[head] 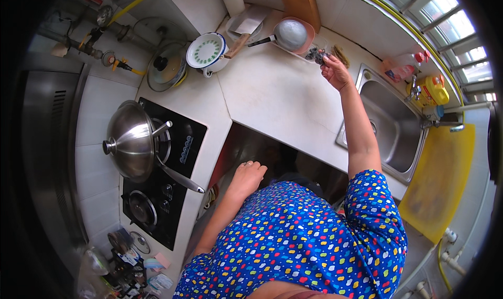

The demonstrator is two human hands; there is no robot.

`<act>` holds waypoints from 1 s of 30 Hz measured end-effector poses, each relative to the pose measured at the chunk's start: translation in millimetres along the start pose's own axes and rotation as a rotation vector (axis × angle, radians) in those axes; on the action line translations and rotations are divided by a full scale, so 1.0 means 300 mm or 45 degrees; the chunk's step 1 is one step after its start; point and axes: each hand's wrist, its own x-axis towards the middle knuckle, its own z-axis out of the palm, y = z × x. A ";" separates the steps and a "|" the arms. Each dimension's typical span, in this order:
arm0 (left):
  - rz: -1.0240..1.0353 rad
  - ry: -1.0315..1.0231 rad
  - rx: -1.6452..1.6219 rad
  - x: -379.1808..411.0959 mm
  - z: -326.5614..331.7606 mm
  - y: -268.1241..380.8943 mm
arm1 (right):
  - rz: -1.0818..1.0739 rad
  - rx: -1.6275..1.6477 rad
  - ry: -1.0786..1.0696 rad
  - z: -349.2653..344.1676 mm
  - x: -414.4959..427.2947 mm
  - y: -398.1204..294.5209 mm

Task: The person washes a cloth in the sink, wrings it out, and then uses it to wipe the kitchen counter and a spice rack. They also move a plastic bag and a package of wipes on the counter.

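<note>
At the far side of the counter, my right hand (336, 72) pinches a dark metal scouring pad (315, 55) between thumb and fingers. Just behind the hand lies a brown scrubber (340, 56). To the pad's left, an upturned metal ladle or small pan (291, 35) with a black handle rests in a pink container (309, 39). My left hand (248, 177) hangs low before my body, near the counter's front edge, fingers loosely curled. Its palm is hidden; nothing shows in it.
A lidded wok (131, 142) sits on the black gas hob (184, 204), its handle jutting over the edge. A cleaver (245, 24), an enamel pot (206, 51) and a wooden block (300, 4) stand at the back. The steel sink (397, 114) is right, beside a yellow board (442, 181).
</note>
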 end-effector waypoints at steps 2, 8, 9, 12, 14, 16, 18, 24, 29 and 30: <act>0.006 -0.005 -0.003 0.003 -0.010 0.009 | 0.007 0.051 0.055 0.012 -0.012 0.056; -0.078 -0.055 0.053 0.018 -0.041 -0.009 | 0.118 0.134 0.119 0.072 -0.037 0.235; -0.071 -0.031 0.067 0.026 -0.044 -0.018 | 0.132 0.090 0.110 0.081 -0.026 0.243; -0.070 0.007 0.098 0.044 -0.057 -0.053 | 0.126 -0.012 0.155 0.116 -0.008 0.259; -0.097 -0.008 0.063 0.053 -0.074 -0.068 | 0.099 -0.041 0.198 0.119 0.013 0.272; -0.106 -0.038 0.045 0.069 -0.105 -0.075 | 0.065 -0.063 0.275 0.131 0.019 0.265; -0.051 0.017 -0.031 0.093 -0.128 -0.099 | 0.031 -0.055 0.362 0.107 0.024 0.264; 0.172 0.237 0.003 0.314 -0.267 -0.160 | 0.068 0.180 0.652 0.000 0.002 0.316; 0.447 0.745 -0.074 0.760 -0.322 0.020 | 0.159 0.162 0.790 -0.184 -0.175 0.357; 0.516 0.900 0.017 0.850 -0.358 0.051 | 0.172 0.192 0.821 -0.188 -0.190 0.356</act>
